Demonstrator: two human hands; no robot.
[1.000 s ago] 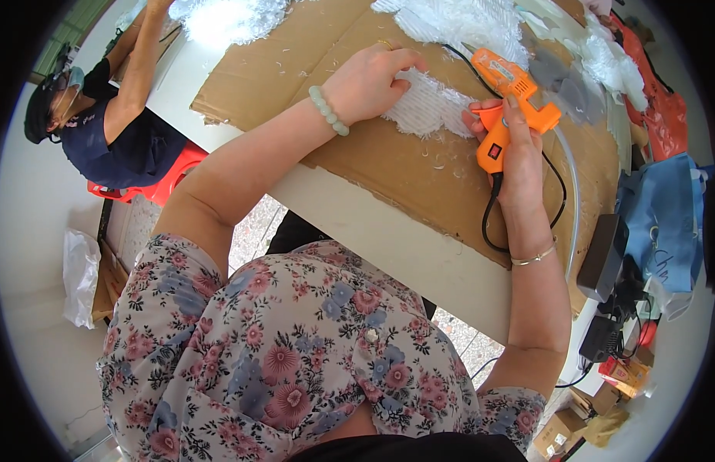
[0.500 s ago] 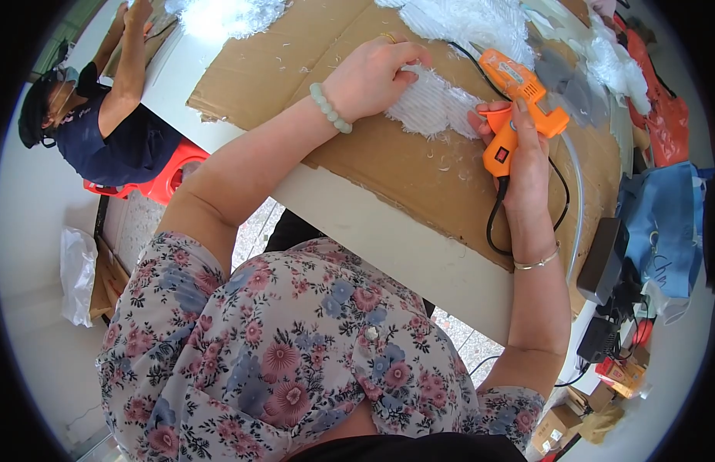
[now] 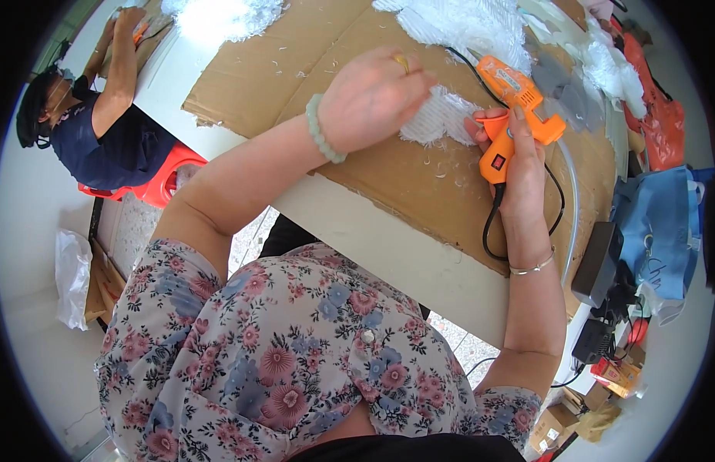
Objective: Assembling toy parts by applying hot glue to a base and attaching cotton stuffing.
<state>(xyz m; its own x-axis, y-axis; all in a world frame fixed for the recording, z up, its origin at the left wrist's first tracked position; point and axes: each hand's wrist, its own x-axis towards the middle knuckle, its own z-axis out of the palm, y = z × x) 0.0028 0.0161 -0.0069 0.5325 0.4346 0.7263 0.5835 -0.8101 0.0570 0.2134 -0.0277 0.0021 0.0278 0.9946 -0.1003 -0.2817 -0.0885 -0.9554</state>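
Note:
My right hand [image 3: 525,169] grips an orange glue gun [image 3: 499,163] by its handle, with a finger at the trigger. Its nozzle end is over the cardboard, pointing away from me. Beside it lies a white, fringed, ribbed piece of fabric [image 3: 438,117] on the cardboard. My left hand [image 3: 379,98], slightly blurred, is over the left edge of this piece, back of the hand up and fingers curled closed. The fingertips are partly hidden, so anything between them cannot be made out.
Brown cardboard [image 3: 296,85] covers the white table [image 3: 357,219]. More white fringed material [image 3: 465,31] lies at the far side. A black cord [image 3: 488,223] loops from the gun. A blue bag [image 3: 658,231] and dark box [image 3: 599,263] are at right. Another person [image 3: 95,131] works at far left.
My left hand has risen from the fabric's far left edge and come a little nearer to me. The right hand with the glue gun has barely moved.

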